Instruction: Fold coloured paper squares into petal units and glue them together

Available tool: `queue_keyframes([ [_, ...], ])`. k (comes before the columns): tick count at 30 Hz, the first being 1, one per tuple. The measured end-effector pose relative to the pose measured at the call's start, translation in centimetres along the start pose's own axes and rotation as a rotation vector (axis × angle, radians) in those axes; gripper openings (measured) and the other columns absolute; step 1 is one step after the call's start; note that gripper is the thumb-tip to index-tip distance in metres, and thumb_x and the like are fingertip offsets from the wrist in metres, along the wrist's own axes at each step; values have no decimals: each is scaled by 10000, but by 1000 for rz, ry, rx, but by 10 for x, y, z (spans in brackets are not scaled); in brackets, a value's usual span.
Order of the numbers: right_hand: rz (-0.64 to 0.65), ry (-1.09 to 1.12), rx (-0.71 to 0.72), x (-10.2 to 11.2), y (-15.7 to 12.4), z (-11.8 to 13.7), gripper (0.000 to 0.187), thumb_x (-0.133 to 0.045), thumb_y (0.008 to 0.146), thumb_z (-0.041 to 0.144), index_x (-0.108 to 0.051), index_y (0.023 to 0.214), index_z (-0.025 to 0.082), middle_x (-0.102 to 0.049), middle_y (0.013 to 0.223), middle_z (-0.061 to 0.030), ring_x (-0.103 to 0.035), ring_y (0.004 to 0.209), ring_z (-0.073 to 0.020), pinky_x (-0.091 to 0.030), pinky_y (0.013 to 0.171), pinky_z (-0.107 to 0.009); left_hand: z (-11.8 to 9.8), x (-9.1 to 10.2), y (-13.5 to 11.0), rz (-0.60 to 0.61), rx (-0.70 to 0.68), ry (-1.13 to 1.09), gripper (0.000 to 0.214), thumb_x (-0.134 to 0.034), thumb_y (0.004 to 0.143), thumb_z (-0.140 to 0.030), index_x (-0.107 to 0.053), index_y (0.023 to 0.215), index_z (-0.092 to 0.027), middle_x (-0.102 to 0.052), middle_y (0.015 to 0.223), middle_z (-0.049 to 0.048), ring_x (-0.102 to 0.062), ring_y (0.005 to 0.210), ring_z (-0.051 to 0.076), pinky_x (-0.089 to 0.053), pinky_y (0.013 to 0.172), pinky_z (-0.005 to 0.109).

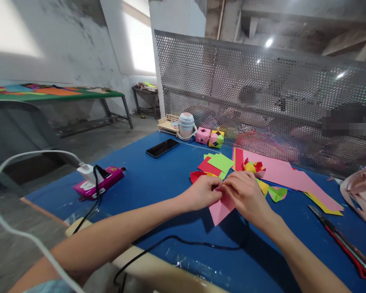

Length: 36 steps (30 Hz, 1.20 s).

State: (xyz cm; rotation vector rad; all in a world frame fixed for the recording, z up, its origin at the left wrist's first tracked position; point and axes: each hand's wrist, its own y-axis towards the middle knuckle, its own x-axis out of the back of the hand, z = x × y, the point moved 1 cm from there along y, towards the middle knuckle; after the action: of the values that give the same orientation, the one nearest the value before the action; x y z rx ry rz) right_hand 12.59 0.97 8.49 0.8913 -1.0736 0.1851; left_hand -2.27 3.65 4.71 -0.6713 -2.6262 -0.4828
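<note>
A pink sheet of paper (221,207) is held up over the blue table, one corner pointing down towards me. My left hand (203,192) pinches its upper left edge, fingers closed. My right hand (244,193) grips the upper right part, its fingertips close to the left ones. The fingers hide the paper's top, so I cannot tell how it is folded there. Just beyond my hands lie green paper squares (222,162) and a red paper square (208,166). A folded red and yellow paper piece (253,166) and a green folded piece (277,193) lie beyond my right hand.
Scissors (341,236) with red handles lie at the right. Pink sheets (280,173), folded paper boxes (216,139), a lidded flask (186,126) and a phone (162,148) are farther back. A purple power strip (103,183) sits left; a black cable (195,243) crosses the front.
</note>
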Motion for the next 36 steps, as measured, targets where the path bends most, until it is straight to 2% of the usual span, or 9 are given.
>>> queue_keyframes([
  [3, -12, -85, 60, -2, -1, 0, 177, -442, 888, 148, -597, 804, 168, -625, 796, -41, -515, 747, -166, -311, 725, -335, 0, -1, -1, -9, -15, 6, 77, -420, 613, -99, -467, 574, -145, -416, 558, -41, -381, 561, 91, -285, 517, 203],
  [7, 20, -33, 82, -4, -1, 0, 155, -460, 885, 168, -601, 822, 184, -624, 810, -35, -524, 754, -168, -335, 727, -338, 0, -2, 0, 1, -24, -23, 101, -420, 583, -77, -491, 599, -146, -451, 578, -39, -412, 579, 96, -300, 530, 202],
  [9, -57, 36, 5, -7, -1, -1, 101, -494, 866, 183, -589, 900, 181, -608, 885, -56, -533, 826, -185, -371, 746, -335, 1, -2, 1, -89, 24, -72, 68, -441, 589, -93, -471, 571, -150, -438, 558, -45, -398, 555, 90, -291, 512, 202],
  [11, -178, 109, -119, -11, -1, -4, 187, -548, 829, 206, -548, 1010, 161, -578, 946, -84, -533, 873, -199, -411, 748, -325, 1, -1, 3, -229, 109, -119, 95, -500, 606, -147, -435, 537, -158, -396, 524, -58, -361, 517, 81, -262, 480, 202],
  [14, -262, 177, -258, -15, -2, -9, 185, -585, 791, 214, -532, 957, 153, -568, 839, -59, -541, 744, -177, -439, 666, -297, 1, -1, 4, -335, 198, -218, 155, -564, 609, -216, -436, 543, -161, -380, 508, -70, -347, 491, 75, -247, 462, 200],
  [16, -242, 197, -276, -16, -2, -10, 31, -554, 800, 184, -527, 812, 174, -552, 730, -22, -520, 656, -153, -421, 605, -273, 0, -2, 4, -336, 228, -299, 124, -552, 605, -193, -443, 556, -159, -404, 512, -69, -364, 488, 73, -264, 464, 197],
  [18, -213, 185, -233, -16, -2, -10, 88, -512, 811, 145, -504, 732, 185, -535, 691, -9, -505, 645, -146, -402, 596, -265, 0, -3, 3, -331, 252, -360, 94, -530, 589, -153, -441, 556, -158, -421, 517, -67, -375, 488, 71, -273, 465, 194],
  [27, -182, 215, -73, -23, -4, -10, 154, -446, 774, 47, -488, 761, 195, -494, 747, -20, -484, 695, -149, -397, 613, -259, 7, -5, 4, -292, 228, -552, 131, -553, 565, -113, -431, 535, -149, -410, 513, -68, -377, 499, 60, -288, 480, 181],
  [36, -91, 172, -61, -16, -4, -9, 176, -413, 765, 41, -500, 781, 193, -510, 794, -41, -490, 729, -160, -406, 648, -274, 6, -2, 5, -255, 226, -525, 57, -536, 563, -101, -493, 577, -135, -432, 532, -65, -377, 505, 64, -281, 491, 192],
])
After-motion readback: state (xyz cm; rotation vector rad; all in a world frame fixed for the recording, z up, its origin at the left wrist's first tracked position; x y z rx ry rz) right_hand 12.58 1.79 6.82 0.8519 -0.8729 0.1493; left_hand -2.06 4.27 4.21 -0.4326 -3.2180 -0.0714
